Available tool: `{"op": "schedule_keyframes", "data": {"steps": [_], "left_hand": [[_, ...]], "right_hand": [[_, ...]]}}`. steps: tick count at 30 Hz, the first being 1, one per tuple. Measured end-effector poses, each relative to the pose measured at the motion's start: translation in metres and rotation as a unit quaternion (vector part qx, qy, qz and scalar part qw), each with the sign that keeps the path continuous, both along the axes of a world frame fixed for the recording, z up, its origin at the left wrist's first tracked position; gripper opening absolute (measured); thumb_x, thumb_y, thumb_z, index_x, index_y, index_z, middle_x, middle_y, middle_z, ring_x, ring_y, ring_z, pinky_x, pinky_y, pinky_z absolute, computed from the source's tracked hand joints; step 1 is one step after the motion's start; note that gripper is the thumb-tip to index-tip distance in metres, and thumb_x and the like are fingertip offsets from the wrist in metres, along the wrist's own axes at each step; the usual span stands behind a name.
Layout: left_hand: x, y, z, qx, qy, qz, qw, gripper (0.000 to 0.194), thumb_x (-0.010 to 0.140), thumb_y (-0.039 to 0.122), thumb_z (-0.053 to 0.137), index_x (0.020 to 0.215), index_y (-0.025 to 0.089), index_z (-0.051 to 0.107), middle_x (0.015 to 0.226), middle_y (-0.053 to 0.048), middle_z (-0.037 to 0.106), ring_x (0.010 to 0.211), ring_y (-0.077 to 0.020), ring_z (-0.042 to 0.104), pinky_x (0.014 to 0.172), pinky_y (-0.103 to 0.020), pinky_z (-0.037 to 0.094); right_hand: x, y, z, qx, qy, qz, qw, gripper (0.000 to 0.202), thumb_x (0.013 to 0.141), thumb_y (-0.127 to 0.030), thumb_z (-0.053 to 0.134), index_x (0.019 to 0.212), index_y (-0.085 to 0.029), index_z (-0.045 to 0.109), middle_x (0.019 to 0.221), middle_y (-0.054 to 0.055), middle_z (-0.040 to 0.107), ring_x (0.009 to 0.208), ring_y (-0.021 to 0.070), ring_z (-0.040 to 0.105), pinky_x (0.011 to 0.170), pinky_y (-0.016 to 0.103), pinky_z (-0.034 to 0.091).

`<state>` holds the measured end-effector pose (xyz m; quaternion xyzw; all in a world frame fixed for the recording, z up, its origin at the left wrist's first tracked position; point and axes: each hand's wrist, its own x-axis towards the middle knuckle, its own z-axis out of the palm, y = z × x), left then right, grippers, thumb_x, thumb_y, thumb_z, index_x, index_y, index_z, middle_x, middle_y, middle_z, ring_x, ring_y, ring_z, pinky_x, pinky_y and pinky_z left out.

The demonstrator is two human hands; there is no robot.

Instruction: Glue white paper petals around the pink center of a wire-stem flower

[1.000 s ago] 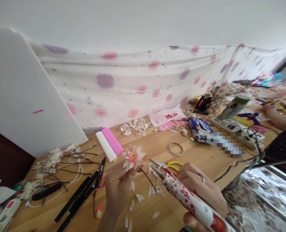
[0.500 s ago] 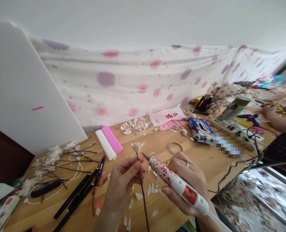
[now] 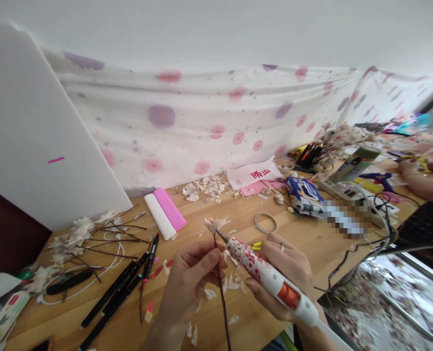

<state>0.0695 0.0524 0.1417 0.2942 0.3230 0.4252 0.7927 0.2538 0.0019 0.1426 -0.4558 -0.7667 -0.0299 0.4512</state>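
Wooden worktable point(image 3: 311, 243), cluttered, w/ spotted cloth point(image 3: 209, 122) draped along the back wall. Nearest: left hand point(image 3: 192, 282) pinched shut on a dark wire stem point(image 3: 221, 297), paper flower point(image 3: 215, 224) at its top, held above table centre. Right hand point(image 3: 285, 273) wrapped tight round a patterned glue pen point(image 3: 267, 278), tip touching just under the bloom. Looks like gluing at flower base; next calls for steady tip. Petals pale, ragged. Beyond: black markers point(image 3: 124, 292), pink/white rolls point(image 3: 165, 214).

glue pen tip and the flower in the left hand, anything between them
Nothing: in the head view the glue pen tip reaches the stem just under the flower, pinched by the left hand.
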Motion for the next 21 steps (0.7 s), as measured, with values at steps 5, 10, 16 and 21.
{"op": "schedule_keyframes", "data": {"steps": [5,10,16,21], "left_hand": [[0.0,-0.002,0.002,-0.002,0.0,-0.001,1.0,0.031,0.054,0.038,0.1,0.073,0.019,0.085,0.056,0.0,0.073,0.045,-0.0066,0.065,0.046,-0.01,0.052],[0.0,-0.003,0.002,-0.005,-0.002,0.002,1.0,0.031,0.054,0.038,0.1,0.073,0.02,0.085,0.056,0.0,0.073,0.046,-0.0068,0.065,0.046,-0.01,0.052],[0.0,-0.004,0.004,-0.009,-0.002,-0.001,1.0,0.032,0.054,0.038,0.1,0.074,0.019,0.084,0.056,0.001,0.071,0.046,-0.0062,0.064,0.045,-0.011,0.052],[-0.001,-0.003,0.002,-0.014,-0.001,-0.007,1.0,0.033,0.054,0.04,0.1,0.074,0.019,0.084,0.056,0.001,0.071,0.045,-0.0065,0.064,0.046,-0.012,0.052]], "right_hand": [[0.0,-0.002,0.002,0.009,-0.007,-0.023,1.0,0.029,0.094,-0.038,0.058,0.075,-0.024,0.042,0.06,-0.004,0.042,0.052,0.0127,0.038,0.053,0.028,0.032],[-0.003,-0.002,0.009,0.03,-0.011,-0.04,0.999,0.034,0.096,-0.041,0.056,0.07,-0.024,0.041,0.055,-0.005,0.042,0.048,0.0124,0.038,0.05,0.028,0.032],[-0.004,-0.002,0.01,0.035,-0.021,-0.042,0.998,0.039,0.099,-0.047,0.053,0.07,-0.023,0.044,0.054,-0.003,0.044,0.049,0.0119,0.04,0.049,0.026,0.033],[-0.004,-0.003,0.006,0.023,-0.002,-0.041,0.999,0.038,0.097,-0.047,0.054,0.07,-0.023,0.042,0.056,-0.004,0.043,0.051,0.0121,0.039,0.05,0.026,0.032]]}}
